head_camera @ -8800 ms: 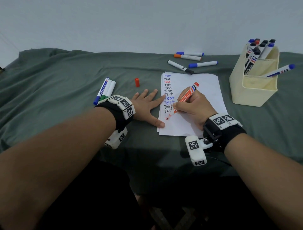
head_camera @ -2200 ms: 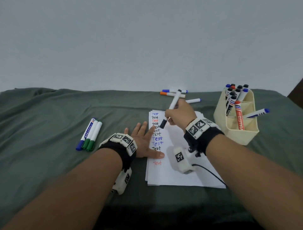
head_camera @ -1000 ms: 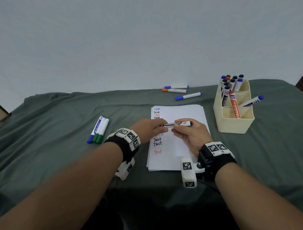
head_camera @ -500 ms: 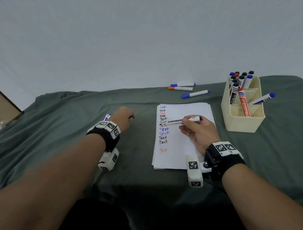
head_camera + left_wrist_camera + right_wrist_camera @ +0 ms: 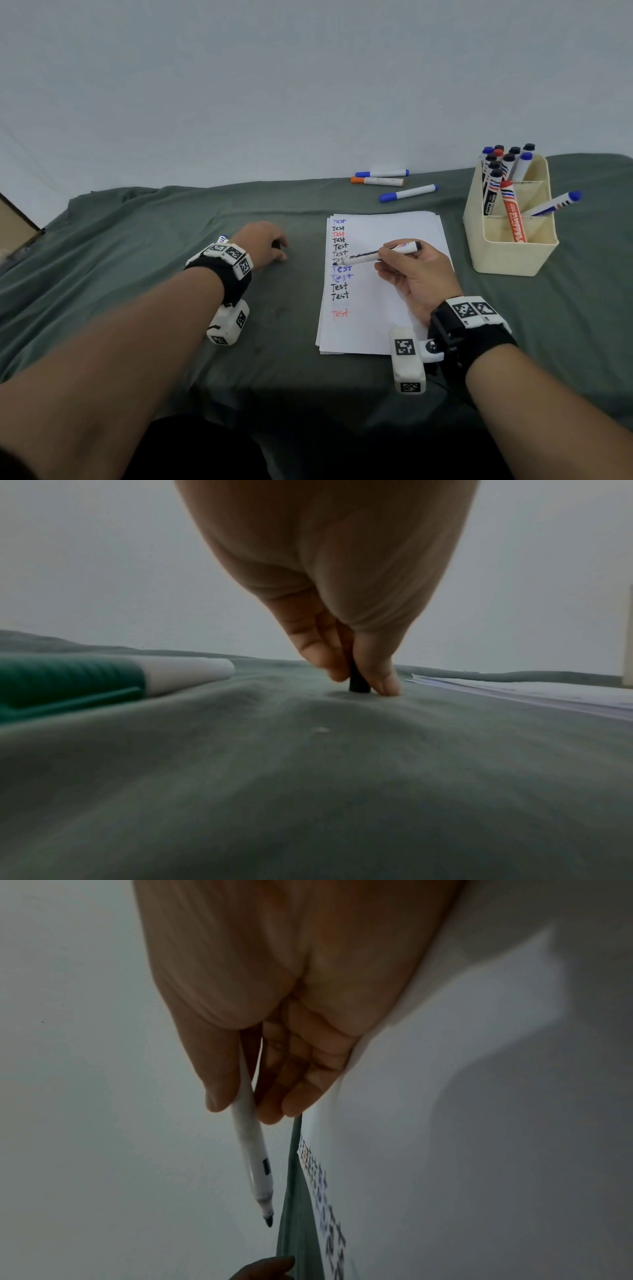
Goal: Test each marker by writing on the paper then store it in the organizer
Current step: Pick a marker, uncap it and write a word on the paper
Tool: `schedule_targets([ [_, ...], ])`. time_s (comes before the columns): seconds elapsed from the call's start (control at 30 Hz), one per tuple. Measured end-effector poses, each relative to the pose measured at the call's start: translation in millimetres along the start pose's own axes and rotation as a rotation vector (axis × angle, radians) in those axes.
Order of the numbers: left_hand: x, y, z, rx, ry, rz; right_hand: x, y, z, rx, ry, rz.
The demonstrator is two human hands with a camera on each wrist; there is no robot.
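My right hand [image 5: 407,270] grips an uncapped black marker [image 5: 380,254], white-barrelled, lying nearly level with its tip [image 5: 268,1223] pointing left over the written column on the paper [image 5: 394,308]. The paper stack carries a column of "Test" words in black, blue and red. My left hand [image 5: 265,245] sits on the cloth left of the paper and pinches the black cap [image 5: 358,681], standing it on the cloth between fingertips [image 5: 387,688] and thumb. The cream organizer [image 5: 510,253] stands at the right with several markers upright in it.
Three loose markers [image 5: 394,183] lie on the green cloth beyond the paper, two blue-capped and one orange-capped. A green-capped marker [image 5: 103,681] lies just left of my left hand, beside a blue one [image 5: 222,238]. A wall rises behind the table.
The black marker was picked up from the far group and its cap pulled off by the left hand. That hand carried the cap left to the cloth; the right hand turned the marker tip toward the writing.
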State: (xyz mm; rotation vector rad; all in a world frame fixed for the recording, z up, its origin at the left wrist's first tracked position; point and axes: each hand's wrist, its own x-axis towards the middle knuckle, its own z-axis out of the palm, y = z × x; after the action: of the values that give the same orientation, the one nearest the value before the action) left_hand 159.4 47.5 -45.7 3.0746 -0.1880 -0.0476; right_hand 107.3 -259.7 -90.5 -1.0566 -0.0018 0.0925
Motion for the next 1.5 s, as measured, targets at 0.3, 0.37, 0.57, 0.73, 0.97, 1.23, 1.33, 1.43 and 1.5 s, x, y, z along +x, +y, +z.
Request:
schedule_targets([
  [0.3,-41,31,-6,0.047,0.211,0.195,-1,-3,1,-0.025,0.008,0.012],
  [0.37,-56,45,-2,0.035,0.03,0.271,-1,-4,2,-0.01,-0.005,0.021],
  [0.57,-75,63,18,0.067,-0.482,0.3,-6,-8,6,-0.058,-0.017,0.014],
  [0.73,-72,63,23,0.094,-0.491,0.3,-14,-10,12,-0.212,-0.067,-0.008],
  [0.97,-69,63,27,0.106,-0.493,0.285,-31,-4,30,-0.4,-0.226,0.011],
  [1.23,-69,64,23,0.061,-0.531,0.278,-34,-2,31,-0.477,-0.239,-0.005],
  [1.33,-70,66,22,0.071,-0.53,0.275,-34,-2,30,-0.513,-0.234,-0.006],
  [1.43,-72,68,21,0.08,-0.526,0.272,-35,-2,33,-0.55,-0.26,0.004],
  [1.5,-72,68,20,0.08,-0.528,0.27,-34,-2,33,-0.548,-0.268,0.011],
])
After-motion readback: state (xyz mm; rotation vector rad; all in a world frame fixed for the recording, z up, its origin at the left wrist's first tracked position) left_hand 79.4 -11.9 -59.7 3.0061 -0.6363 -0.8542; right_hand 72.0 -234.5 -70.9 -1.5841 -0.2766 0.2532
